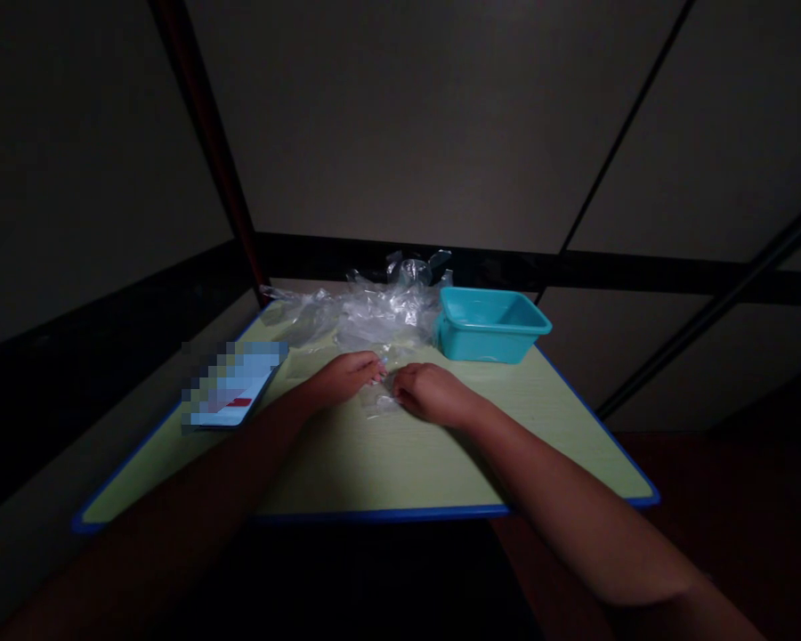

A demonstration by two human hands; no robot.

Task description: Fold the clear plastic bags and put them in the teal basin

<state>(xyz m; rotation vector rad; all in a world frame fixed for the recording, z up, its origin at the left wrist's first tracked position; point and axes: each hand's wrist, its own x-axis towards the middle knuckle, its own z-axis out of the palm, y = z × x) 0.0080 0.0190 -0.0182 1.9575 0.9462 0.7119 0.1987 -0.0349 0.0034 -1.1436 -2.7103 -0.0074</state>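
A: What lies closest to you?
B: My forearms (540,481) reach in from the lower corners of the frame, over the blue front edge of the pale green tabletop (347,472). Left of centre lies a device with a lit screen (260,392), partly blurred into blocks.

A: And your hands?
B: Both meet at the middle of the frame, on a small clear plastic piece (379,406) lying on the tabletop. My left grip (351,376) has its fingertips drawn together at the upper left of it; my right grip (432,393) curls down over its right side. I cannot tell whether either one truly pinches the film.

A: What stands farther off?
B: Right of centre, an upright turquoise bin (490,344). Just left of it, a crumpled heap of clear plastic (374,312) spreads along the far edge. Behind everything rise dim wall panels (407,125).
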